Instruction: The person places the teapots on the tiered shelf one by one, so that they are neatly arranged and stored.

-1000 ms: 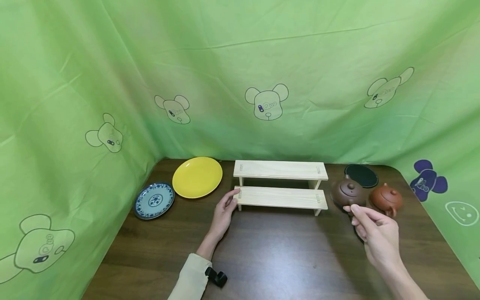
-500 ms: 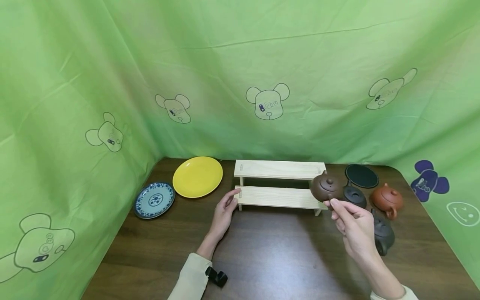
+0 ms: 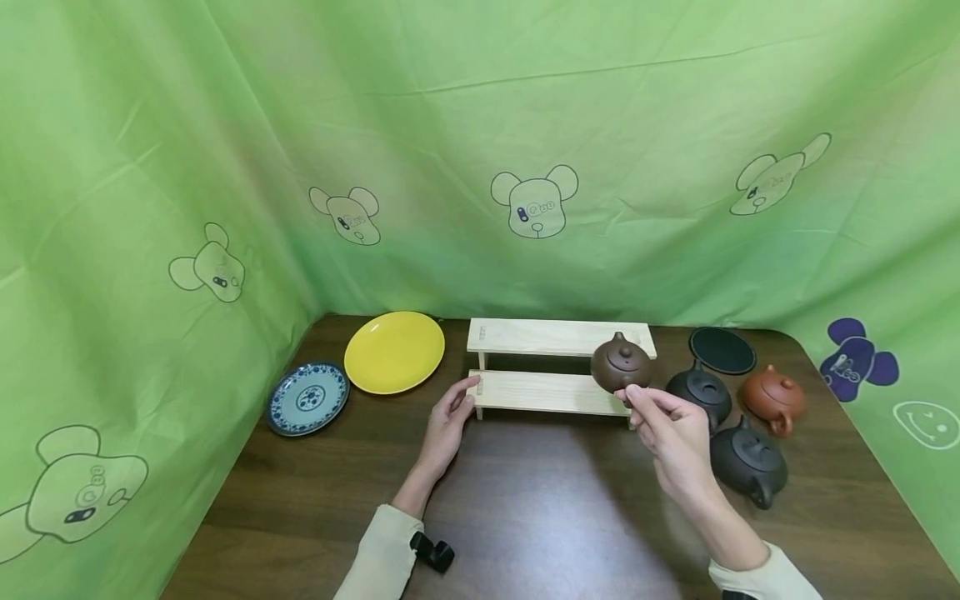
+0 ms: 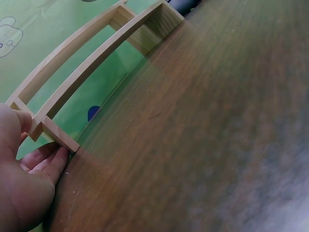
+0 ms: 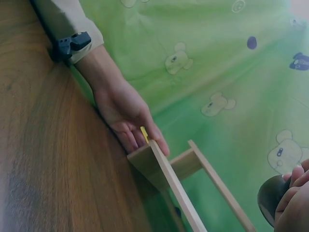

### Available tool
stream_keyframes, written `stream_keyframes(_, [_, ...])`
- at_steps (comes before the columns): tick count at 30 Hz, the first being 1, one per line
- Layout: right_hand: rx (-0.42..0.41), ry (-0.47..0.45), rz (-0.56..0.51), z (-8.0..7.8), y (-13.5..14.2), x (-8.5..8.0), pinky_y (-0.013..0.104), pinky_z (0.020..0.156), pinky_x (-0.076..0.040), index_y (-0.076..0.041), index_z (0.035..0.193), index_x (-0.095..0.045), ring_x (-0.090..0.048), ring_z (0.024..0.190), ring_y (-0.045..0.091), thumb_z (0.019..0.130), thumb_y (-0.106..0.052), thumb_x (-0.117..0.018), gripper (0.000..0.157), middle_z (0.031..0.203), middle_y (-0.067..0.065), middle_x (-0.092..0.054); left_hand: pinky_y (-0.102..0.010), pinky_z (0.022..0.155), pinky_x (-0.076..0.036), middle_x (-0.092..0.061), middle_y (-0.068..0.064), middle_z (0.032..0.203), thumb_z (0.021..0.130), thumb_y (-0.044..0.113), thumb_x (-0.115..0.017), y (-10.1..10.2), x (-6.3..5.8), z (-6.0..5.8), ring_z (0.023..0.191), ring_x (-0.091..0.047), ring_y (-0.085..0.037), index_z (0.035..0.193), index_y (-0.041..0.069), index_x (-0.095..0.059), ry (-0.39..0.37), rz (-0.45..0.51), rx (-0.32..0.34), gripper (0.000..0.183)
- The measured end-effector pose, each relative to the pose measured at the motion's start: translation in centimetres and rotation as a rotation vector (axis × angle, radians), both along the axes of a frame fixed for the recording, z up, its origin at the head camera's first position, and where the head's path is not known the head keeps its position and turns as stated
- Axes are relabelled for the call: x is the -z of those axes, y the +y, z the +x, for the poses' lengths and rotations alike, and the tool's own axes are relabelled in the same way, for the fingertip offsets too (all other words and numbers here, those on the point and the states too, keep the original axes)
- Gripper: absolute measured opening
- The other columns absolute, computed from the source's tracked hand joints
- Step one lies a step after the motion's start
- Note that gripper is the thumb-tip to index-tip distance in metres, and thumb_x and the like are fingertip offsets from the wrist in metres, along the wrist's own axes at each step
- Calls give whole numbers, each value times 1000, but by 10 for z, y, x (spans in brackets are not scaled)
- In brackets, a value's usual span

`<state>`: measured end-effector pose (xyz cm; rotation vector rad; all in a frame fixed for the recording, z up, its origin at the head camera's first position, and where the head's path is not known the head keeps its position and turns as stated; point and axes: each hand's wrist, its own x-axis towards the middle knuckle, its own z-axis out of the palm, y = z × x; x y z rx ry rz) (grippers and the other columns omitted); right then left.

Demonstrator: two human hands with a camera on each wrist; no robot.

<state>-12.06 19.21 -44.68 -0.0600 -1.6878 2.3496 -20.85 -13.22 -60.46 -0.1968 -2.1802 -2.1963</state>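
Thumb-and-finger pinch held the small round dark-brown clay teapot (image 3: 622, 363) over the two-step pale wooden rack (image 3: 540, 390)

The right hand (image 3: 678, 437) pinched the teapot's handle, hiding most of it; the left hand (image 3: 446, 423) gripped the left end of the lower step.

On the dark-brown wooden table (image 3: 547, 517), the rack ran lengthwise from left to right. Steadying it well called, I judged, for firm fingers without any sideways push.

Two black clay teapots (image 3: 748, 458) stood close by the right hand and forearm, so clearance there probably mattered.

The brown teapot covered part of the rack's right side in the head view; whether it touched a board could not be told. It looked nearly level. Its long axis, handle to spout, ran near to far, across the rack's length. A level wrist seemed wise, since a one-sided pinch could let the body dip.

The short spout (image 3: 618, 337) pointed toward the table's far edge.

The round lid knob (image 3: 625, 352) sat on top; the lid was likely loose, so tilting seemed risky.
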Motion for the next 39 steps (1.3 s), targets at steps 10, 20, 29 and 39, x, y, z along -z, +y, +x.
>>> stream_keyframes(10, [-19, -5, -19, -15, -21, 1, 28, 49, -12, -6, 86, -84, -26, 49, 5, 106, 3, -70, 26, 68, -3, -66, -28, 116, -46, -61, 2, 161, 114, 23, -64, -1, 0, 0, 156, -47, -23, 147, 30, -72, 0, -20, 6, 34])
stream_keyframes(20, [-40, -27, -25, -28, -36, 5, 22, 48, -16, -12, 85, -85, -35, 47, -5, 106, 1, -70, 29, 66, -4, -65, -26, 115, -47, -63, 1, 159, 114, 22, -64, 0, -1, 1, 154, -51, -22, 148, 29, -71, 13, -20, 15, 35])
stream_keyframes(29, [-51, -39, -36, -38, -48, 7, 18, 49, -20, -12, 83, -84, -39, 49, -5, 106, 1, -72, 29, 70, -7, -71, -29, 120, -43, -61, 4, 161, 115, 23, -63, -2, -5, 3, 157, -46, -21, 148, 31, -71, 0, -39, 7, 35])
stream_keyframes(39, [-70, -38, -38, -49, -66, 5, 12, 46, -27, -15, 83, -85, -42, 50, -4, 104, 0, -74, 28, 71, -6, -74, -29, 118, -46, -63, 0, 159, 115, 19, -63, 0, -11, 8, 154, -51, -22, 146, 27, -72, 56, -46, -3, 34])
